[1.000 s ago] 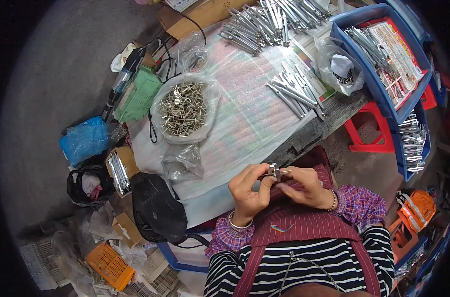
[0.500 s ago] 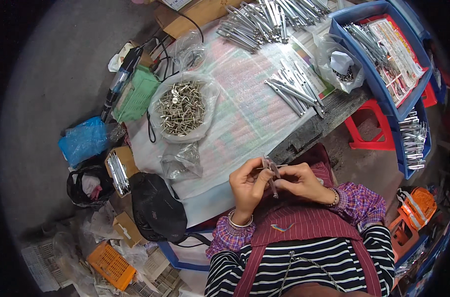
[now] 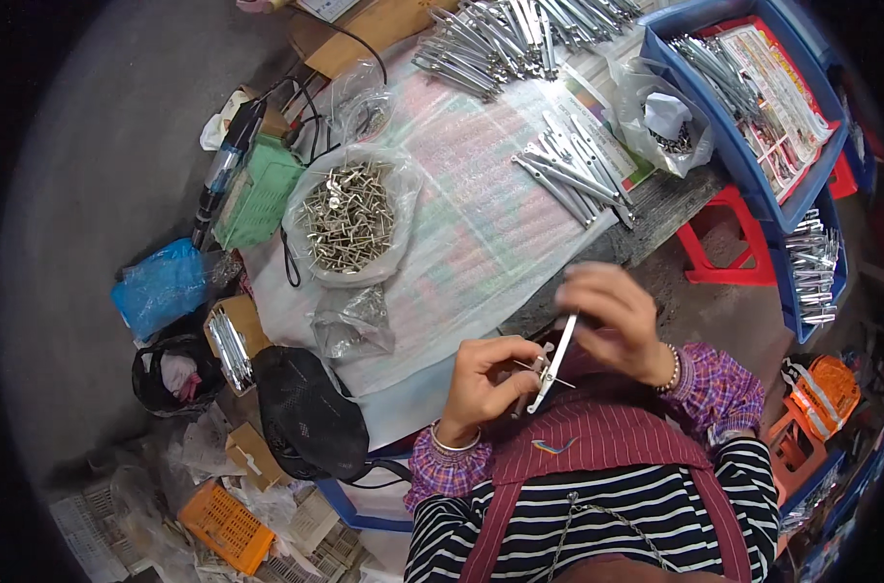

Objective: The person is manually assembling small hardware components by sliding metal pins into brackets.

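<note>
My left hand pinches small metal pieces between thumb and fingers, low in front of the maroon striped apron. A narrow silvery metal bar stands slanted at its fingertips, with holes near its lower end. A thin pin crosses the bar and pokes out to the right. My right hand is at the bar's upper end, its fingers smeared by motion, so whether they grip the bar is unclear. Parts of the pieces under my left fingers are hidden.
On the covered table stand a bag of metal pins, a loose group of metal bars, a larger pile of bars and a small bag. Blue crates flank the right side; a black cap lies left.
My right hand has lifted up and away from my left. The bar now shows between them, slanted, and my left hand has come slightly lower.
</note>
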### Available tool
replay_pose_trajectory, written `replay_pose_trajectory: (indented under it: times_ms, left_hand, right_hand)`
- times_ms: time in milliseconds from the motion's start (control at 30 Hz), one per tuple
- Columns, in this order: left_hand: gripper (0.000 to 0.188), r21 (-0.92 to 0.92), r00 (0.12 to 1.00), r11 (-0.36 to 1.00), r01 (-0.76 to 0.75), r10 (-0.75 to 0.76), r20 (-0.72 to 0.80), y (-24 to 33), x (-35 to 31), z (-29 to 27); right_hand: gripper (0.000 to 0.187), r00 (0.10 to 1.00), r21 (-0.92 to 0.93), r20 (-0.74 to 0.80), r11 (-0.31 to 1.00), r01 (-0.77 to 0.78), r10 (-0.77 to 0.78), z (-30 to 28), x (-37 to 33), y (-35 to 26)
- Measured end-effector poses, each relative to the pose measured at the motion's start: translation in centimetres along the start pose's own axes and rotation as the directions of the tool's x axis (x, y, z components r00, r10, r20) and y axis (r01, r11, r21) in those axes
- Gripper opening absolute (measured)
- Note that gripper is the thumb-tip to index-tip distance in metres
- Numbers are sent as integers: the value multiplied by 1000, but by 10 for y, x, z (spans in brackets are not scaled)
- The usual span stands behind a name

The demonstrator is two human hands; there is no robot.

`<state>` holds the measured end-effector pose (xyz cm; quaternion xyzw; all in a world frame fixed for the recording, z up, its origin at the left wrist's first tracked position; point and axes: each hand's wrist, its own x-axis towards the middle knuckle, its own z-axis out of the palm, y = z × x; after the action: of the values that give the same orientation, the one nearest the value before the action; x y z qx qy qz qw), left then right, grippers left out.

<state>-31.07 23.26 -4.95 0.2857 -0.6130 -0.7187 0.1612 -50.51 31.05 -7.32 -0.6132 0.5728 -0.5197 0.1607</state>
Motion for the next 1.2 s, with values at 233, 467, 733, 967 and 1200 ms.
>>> replay_pose_trajectory:
  times_ms: [233, 467, 733, 967, 1200]
  left_hand:
    - [16, 503, 920, 853, -139, 299, -253, -8, 8, 12]
    - [16, 505, 840, 860, -79, 330, -431, -19, 9, 10]
    - [17, 362, 843, 924, -125, 291, -452, -20, 6, 11]
    - [18, 251, 857, 960, -125, 232, -460, -22, 5, 13]
    - [23, -43, 884, 996, -84, 54, -464, -17, 7, 21]
  right_hand:
    - [68, 980, 220, 33, 955, -198, 196, 1, 16, -23]
    - [77, 834, 493, 248, 677, -546, 493, 23, -10, -31]
    - [40, 736, 631, 340, 439, -640, 585, 37, -27, -25]
    - [29, 828, 510, 298, 654, -559, 475, 38, -29, -19]
    - [18, 772, 481, 368, 604, -635, 518, 42, -32, -21]
